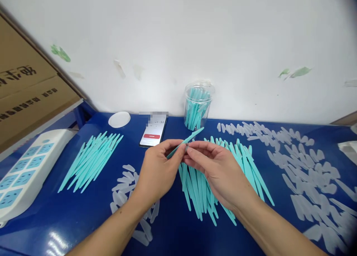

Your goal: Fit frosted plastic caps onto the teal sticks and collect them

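A slim turquoise eyebrow razor [193, 136] slants up and to the right between my hands. My left hand [158, 170] is closed, pinching it between thumb and fingers near its middle. My right hand [220, 170] touches close beside it, thumb and fingertips pressed together. Whatever lies in that right pinch is too small and covered to make out. Under and behind my right hand spreads a heap of turquoise razors [199, 196]. Below my left wrist lie several translucent plastic caps [119, 198], partly hidden by my forearm.
A clear plastic jar [198, 105] of razors stands against the wall, with a phone [153, 131] and a white round lid [119, 119] to its left. Another razor pile [90, 161] and a power strip [30, 170] occupy the left. Many translucent caps [309, 174] cover the right.
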Demonstrator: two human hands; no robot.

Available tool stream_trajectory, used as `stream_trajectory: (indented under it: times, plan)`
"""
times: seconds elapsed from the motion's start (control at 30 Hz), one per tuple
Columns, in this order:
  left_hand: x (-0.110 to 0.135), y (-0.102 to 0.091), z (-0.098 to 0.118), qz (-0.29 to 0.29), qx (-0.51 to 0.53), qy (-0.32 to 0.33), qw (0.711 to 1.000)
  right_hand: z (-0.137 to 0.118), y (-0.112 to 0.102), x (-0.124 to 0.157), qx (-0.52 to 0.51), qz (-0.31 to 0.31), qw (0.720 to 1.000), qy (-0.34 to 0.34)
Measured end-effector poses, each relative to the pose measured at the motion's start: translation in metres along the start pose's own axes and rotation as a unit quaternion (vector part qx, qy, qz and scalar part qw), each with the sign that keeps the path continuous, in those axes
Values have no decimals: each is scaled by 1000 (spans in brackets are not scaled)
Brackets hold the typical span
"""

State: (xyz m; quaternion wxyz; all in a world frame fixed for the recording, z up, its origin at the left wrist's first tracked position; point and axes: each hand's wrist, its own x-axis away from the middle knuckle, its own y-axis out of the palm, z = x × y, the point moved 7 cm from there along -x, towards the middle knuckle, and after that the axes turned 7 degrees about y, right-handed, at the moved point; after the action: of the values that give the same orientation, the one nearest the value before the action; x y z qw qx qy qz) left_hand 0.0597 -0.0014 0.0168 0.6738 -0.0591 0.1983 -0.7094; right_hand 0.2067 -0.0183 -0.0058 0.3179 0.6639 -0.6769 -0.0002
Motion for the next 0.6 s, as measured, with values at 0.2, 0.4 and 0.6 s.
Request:
stream_trajectory:
  times: [0.2,0.4,0.6]
  plan:
    - [9,-7,17,69,-20,86,994,8,6,8,-28,-76,996,44]
    - [21,7,42,50,-101,261,959,8,-5,19,-59,-99,992,47]
    - [14,10,38,-36,-3,218,975,2,-24,20,-41,-40,998,12]
